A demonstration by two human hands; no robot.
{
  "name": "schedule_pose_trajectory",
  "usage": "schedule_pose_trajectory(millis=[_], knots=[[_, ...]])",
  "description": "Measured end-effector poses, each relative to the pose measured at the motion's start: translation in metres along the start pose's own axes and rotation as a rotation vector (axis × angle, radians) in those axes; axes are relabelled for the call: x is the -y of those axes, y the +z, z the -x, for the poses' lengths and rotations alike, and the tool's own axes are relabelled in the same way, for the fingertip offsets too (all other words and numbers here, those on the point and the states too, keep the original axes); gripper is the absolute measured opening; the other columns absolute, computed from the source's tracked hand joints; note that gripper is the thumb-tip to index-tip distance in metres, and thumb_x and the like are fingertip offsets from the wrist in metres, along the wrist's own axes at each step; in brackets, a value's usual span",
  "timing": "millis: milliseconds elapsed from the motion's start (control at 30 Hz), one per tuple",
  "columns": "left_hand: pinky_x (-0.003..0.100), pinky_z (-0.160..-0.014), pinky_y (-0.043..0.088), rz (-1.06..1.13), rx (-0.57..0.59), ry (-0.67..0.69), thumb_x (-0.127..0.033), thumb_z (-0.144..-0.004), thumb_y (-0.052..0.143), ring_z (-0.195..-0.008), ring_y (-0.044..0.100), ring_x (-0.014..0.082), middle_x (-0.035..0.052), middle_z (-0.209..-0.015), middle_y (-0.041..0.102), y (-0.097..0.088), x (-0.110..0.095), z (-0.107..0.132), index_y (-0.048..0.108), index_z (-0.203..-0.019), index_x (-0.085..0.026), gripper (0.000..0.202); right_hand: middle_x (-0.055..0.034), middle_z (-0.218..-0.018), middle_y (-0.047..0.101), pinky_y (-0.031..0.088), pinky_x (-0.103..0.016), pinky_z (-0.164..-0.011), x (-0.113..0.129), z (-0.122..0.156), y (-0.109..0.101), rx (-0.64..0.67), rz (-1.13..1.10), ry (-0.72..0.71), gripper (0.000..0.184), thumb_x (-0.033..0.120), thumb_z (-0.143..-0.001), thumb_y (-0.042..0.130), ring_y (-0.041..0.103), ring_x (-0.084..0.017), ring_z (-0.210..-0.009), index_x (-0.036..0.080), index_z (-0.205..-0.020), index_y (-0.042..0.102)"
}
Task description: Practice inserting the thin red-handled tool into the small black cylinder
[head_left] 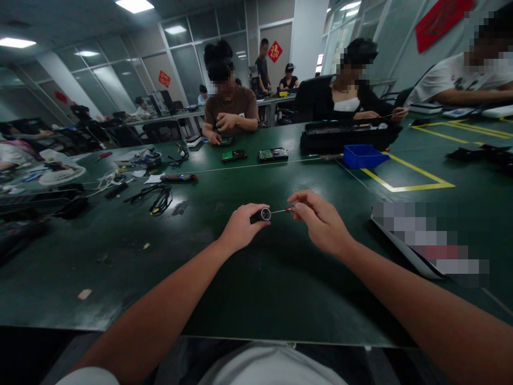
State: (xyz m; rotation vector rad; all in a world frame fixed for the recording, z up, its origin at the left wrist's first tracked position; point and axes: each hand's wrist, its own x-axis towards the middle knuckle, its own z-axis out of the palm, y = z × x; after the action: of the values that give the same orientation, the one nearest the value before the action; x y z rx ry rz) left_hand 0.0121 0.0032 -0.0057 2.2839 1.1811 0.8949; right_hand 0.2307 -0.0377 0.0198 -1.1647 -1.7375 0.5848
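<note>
Bright ceiling panels (135,6) lit a room where framed glass partitions (203,27) ran toward a pale pillar (311,40), a red diamond sign (275,52) hung beside it, and a black chair (310,96) stood beyond the wide green counter (300,299) marked with yellow lines (422,188)

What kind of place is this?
Probably an electronics workroom, perhaps for repair or assembly: a green worktable, a green circuit board, and what looks like a screwdriver in the right hand.
</note>
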Motion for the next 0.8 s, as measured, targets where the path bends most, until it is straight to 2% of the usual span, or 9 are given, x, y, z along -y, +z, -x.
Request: schedule_pose_trajectory(millis=[167, 333, 467, 600, 700, 800], knots=[[0.043, -0.100, 0.045, -0.007, -0.009, -0.010, -0.025, -0.084, 0.073, -0.111, 0.062, 0.0240, 0.0065, -0.119, 0.069, 0.000, 0.000, 0.000, 0.067, -0.122, -0.023, 0.038, -0.0028, -0.088, 0.067, 0.047, -0.035, -0.072, -0.003, 0.000, 0.001, 0.004, -0.088, 0.021, 0.013, 0.029, -0.094, 0.050, 0.063, -0.021, -0.083, 0.023, -0.095, 0.061], [0.043, -0.103, 0.043, -0.002, 0.001, -0.009, -0.024, -0.084, 0.074, -0.113, 0.062, 0.0238, 0.0065, -0.120, 0.069, 0.000, -0.001, -0.001, 0.067, -0.120, -0.023, 0.037, -0.0024, -0.084, 0.065, 0.048, -0.035, -0.074, -0.001, 0.000, 0.005, -0.039, -0.105, 0.003, 0.025, 0.040, -0.099, 0.046, 0.063, -0.019, -0.079, 0.023, -0.092, 0.062], [0.043, -0.103, 0.043, -0.004, -0.027, -0.021, -0.026, -0.085, 0.073, -0.112, 0.062, 0.0235, 0.0063, -0.120, 0.069, 0.000, 0.000, -0.001, 0.066, -0.122, -0.023, 0.038, -0.0030, -0.088, 0.068, 0.052, -0.036, -0.077, 0.001, -0.002, 0.007, -0.140, -0.218, 0.070, 0.018, 0.039, -0.094, 0.056, 0.066, -0.019, -0.081, 0.023, -0.097, 0.063], [0.043, -0.102, 0.044, -0.026, -0.040, -0.042, -0.028, -0.085, 0.072, -0.111, 0.063, 0.0244, 0.0069, -0.119, 0.069, -0.001, 0.000, 0.000, 0.066, -0.123, -0.022, 0.038, -0.0039, -0.084, 0.071, 0.054, -0.039, -0.080, -0.003, -0.005, 0.009, -0.127, -0.325, 0.117, 0.025, 0.046, -0.091, 0.061, 0.067, -0.020, -0.080, 0.022, -0.095, 0.066], [0.043, -0.102, 0.044, -0.018, -0.044, 0.000, -0.027, -0.087, 0.071, -0.112, 0.062, 0.0240, 0.0073, -0.121, 0.069, -0.002, -0.002, -0.001, 0.065, -0.124, -0.022, 0.039, -0.0039, -0.083, 0.069, 0.055, -0.041, -0.083, -0.010, -0.008, 0.011, -0.150, -0.412, 0.158, 0.028, 0.049, -0.092, 0.059, 0.067, -0.020, -0.079, 0.022, -0.094, 0.067], [0.050, -0.112, 0.035, -0.070, -0.045, 0.060, -0.026, -0.088, 0.070, -0.120, 0.059, 0.0241, 0.0068, -0.126, 0.067, -0.005, -0.005, -0.001, 0.064, -0.126, -0.025, 0.039, -0.0039, -0.081, 0.066, 0.057, -0.043, -0.083, -0.020, -0.013, 0.010, -0.167, -0.575, 0.270, 0.029, 0.051, -0.092, 0.056, 0.067, -0.020, -0.077, 0.023, -0.090, 0.063]])
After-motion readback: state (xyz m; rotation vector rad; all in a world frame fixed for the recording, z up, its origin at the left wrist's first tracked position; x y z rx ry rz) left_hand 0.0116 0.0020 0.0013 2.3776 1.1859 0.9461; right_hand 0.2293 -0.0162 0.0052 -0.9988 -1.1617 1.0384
